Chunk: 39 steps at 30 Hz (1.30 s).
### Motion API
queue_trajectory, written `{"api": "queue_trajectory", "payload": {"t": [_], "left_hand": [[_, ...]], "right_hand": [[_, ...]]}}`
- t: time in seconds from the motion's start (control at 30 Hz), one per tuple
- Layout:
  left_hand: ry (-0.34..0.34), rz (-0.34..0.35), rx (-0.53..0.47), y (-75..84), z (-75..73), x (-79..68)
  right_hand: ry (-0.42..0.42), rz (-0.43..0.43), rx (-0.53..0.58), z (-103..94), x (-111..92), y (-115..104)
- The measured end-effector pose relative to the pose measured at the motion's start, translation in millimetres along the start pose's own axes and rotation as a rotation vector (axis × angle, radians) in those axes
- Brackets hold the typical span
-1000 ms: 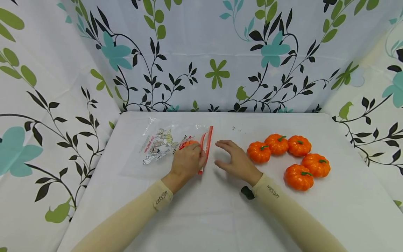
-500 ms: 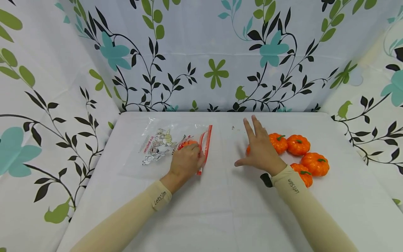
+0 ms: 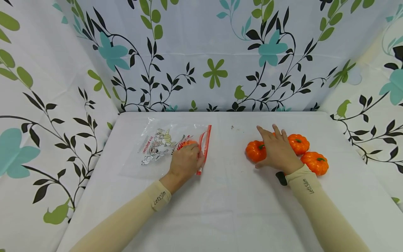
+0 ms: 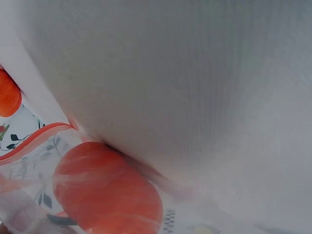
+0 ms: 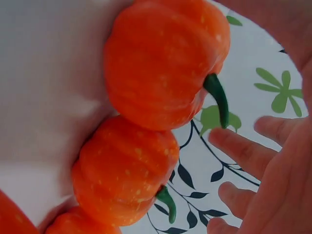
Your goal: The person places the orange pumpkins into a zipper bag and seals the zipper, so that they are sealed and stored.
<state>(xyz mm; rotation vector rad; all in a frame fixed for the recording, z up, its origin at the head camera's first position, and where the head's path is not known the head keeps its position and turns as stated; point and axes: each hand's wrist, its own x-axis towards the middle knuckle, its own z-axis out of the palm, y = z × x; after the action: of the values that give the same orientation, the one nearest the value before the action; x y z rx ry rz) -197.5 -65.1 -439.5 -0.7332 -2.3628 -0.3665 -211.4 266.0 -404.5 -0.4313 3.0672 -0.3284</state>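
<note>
My left hand [image 3: 184, 160] holds the mouth of a clear zip bag [image 3: 152, 148] with a red zip edge and printed cartoon animals. An orange toy pumpkin [image 4: 107, 190] lies inside the bag, just behind the red zip, partly hidden by that hand in the head view. Over on the right, my right hand [image 3: 278, 150] hovers with spread fingers above a group of orange toy pumpkins with green stems. One pumpkin [image 5: 165, 63] sits between its thumb and fingers in the right wrist view, with a second pumpkin [image 5: 129, 170] touching it. The hand covers some pumpkins in the head view.
Further pumpkins stand right of the hand, a rear one [image 3: 298, 144] and a nearer one [image 3: 315, 163]. A white cloth covers the table [image 3: 201, 217]. Behind it hangs a leaf-patterned curtain [image 3: 189, 52], with similar fabric on both sides.
My right hand has moved rightward from beside the bag to above the pumpkins, its fingers spreading on the way. The left hand and bag have stayed in place.
</note>
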Motion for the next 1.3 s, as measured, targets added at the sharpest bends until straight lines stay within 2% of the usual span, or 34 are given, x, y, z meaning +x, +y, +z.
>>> {"api": "queue_trajectory", "payload": {"t": [0.2, 0.8, 1.3], "left_hand": [[-0.003, -0.004, -0.017, 0.6, 0.5, 0.1], [0.039, -0.031, -0.006, 4.0, 3.3, 1.0], [0.012, -0.049, -0.016, 4.3, 2.0, 1.6]], "right_hand": [[-0.04, 0.011, -0.04, 0.6, 0, 6], [-0.033, -0.015, -0.087, 11.0, 5, 13], [-0.033, -0.006, -0.051, 11.7, 9, -2]]}}
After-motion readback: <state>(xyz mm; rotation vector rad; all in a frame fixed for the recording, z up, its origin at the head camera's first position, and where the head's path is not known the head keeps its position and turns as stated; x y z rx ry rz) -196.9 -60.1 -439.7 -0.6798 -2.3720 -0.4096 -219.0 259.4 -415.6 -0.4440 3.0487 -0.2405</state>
